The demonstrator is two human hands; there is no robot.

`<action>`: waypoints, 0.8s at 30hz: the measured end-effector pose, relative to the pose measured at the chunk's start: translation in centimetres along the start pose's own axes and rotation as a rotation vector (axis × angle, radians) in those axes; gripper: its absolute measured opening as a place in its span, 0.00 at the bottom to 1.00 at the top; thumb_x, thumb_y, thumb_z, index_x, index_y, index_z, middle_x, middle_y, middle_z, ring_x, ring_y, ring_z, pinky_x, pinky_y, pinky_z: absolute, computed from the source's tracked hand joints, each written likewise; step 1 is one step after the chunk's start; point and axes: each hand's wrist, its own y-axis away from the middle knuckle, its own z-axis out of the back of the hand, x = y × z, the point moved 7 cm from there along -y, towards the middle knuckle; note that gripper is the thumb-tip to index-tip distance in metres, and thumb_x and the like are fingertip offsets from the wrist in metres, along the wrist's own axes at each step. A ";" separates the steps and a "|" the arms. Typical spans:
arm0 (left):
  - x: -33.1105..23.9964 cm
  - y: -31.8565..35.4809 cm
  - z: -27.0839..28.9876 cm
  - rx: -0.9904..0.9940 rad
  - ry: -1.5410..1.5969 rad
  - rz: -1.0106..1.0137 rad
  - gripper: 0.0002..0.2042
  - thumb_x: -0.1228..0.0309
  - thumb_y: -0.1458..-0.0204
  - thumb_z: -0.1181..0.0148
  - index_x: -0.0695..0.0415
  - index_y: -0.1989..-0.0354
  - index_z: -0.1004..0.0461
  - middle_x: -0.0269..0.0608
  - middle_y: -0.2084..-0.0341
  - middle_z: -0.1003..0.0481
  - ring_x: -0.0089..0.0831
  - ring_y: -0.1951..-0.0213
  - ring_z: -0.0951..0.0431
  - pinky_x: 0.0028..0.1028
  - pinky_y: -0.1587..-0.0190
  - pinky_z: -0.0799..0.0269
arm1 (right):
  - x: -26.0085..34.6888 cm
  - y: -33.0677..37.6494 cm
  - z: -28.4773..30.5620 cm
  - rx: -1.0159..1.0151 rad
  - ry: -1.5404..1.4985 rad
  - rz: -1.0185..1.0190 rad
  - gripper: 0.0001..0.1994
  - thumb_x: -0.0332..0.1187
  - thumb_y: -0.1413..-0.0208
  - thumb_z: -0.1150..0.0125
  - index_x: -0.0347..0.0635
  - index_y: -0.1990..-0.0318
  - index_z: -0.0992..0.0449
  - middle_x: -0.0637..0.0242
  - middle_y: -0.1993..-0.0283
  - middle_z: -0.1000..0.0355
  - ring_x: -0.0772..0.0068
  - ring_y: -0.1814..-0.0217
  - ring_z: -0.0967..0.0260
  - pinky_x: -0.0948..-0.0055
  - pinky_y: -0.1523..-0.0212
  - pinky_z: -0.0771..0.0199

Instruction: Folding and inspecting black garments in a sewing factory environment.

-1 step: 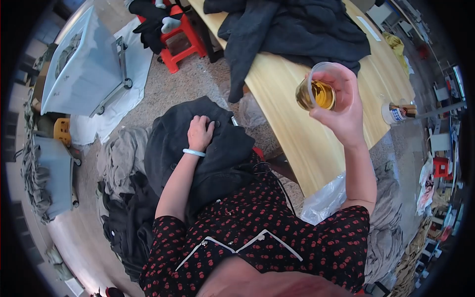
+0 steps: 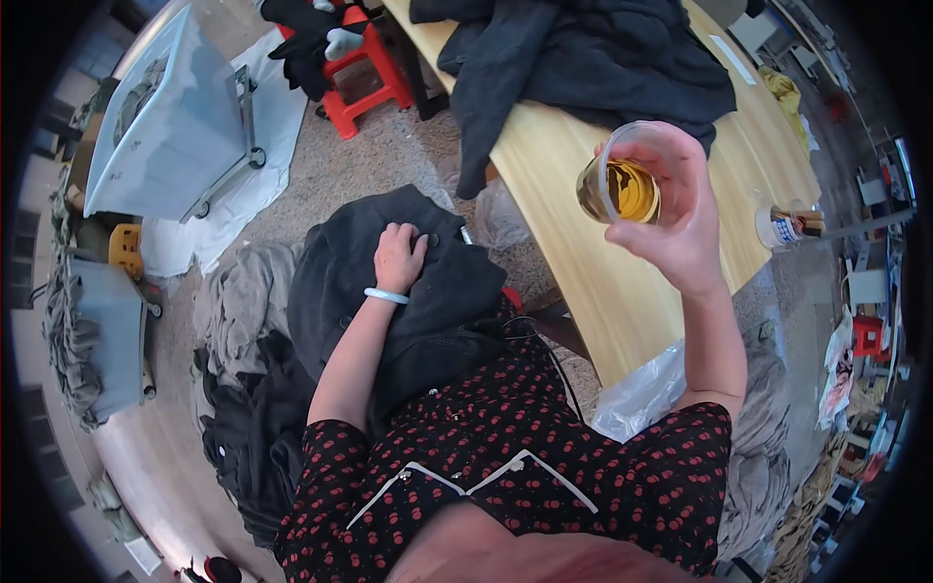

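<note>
My right hand [image 2: 692, 219] is wrapped round a clear cup [image 2: 604, 185], raised over the wooden table and tilted so its mouth and the amber liquid inside show. On my lap lies a bunched dark garment [image 2: 355, 257]. My left hand [image 2: 397, 258] rests on top of it, palm down, thumb apart from the fingers, not visibly gripping the cloth. A pale bangle [image 2: 387, 295] circles that wrist. Another dark garment [image 2: 593, 63] is heaped across the far part of the table, one sleeve hanging over the edge.
The table [image 2: 622, 301] carries a white tub with sticks [image 2: 777, 228] at its right edge. Grey clothes [image 2: 248, 291] and black clothes [image 2: 253, 437] are piled at my left. Wheeled bins [image 2: 175, 136] and a red stool [image 2: 369, 83] stand beyond. Clear plastic [image 2: 641, 394] lies by my right elbow.
The whole view has shifted very slightly. Both hands, the cup and the garment keep the same places relative to one another.
</note>
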 end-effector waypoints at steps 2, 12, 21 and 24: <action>0.6 0.2 -0.1 0.028 0.022 0.050 0.08 0.66 0.57 0.42 0.57 0.73 0.31 0.44 0.73 0.33 0.42 0.65 0.31 0.36 0.64 0.34 | 2.6 -0.6 -3.2 0.245 0.017 0.191 0.38 0.23 0.70 0.30 0.36 0.46 0.44 0.61 0.52 0.37 0.70 0.49 0.37 0.71 0.46 0.39; 0.5 0.6 0.9 -0.052 0.071 0.042 0.09 0.66 0.58 0.41 0.57 0.73 0.31 0.43 0.74 0.34 0.41 0.66 0.31 0.36 0.65 0.33 | 11.8 -1.6 -10.0 0.624 0.133 0.391 0.37 0.37 0.68 0.29 0.47 0.47 0.41 0.55 0.59 0.33 0.59 0.59 0.30 0.56 0.52 0.37; 1.2 0.6 0.1 0.002 0.087 0.087 0.09 0.67 0.58 0.41 0.57 0.73 0.31 0.42 0.73 0.34 0.40 0.65 0.31 0.35 0.64 0.33 | 15.0 -0.3 -12.1 0.508 0.305 0.514 0.19 0.42 0.57 0.37 0.51 0.66 0.42 0.60 0.69 0.29 0.61 0.71 0.29 0.51 0.53 0.41; 1.2 0.6 0.4 -0.014 0.082 0.090 0.09 0.67 0.59 0.40 0.57 0.73 0.31 0.42 0.73 0.34 0.40 0.65 0.31 0.35 0.63 0.33 | 15.0 -0.7 -11.9 0.437 0.358 0.449 0.16 0.46 0.54 0.43 0.53 0.65 0.42 0.63 0.71 0.31 0.63 0.73 0.31 0.52 0.54 0.40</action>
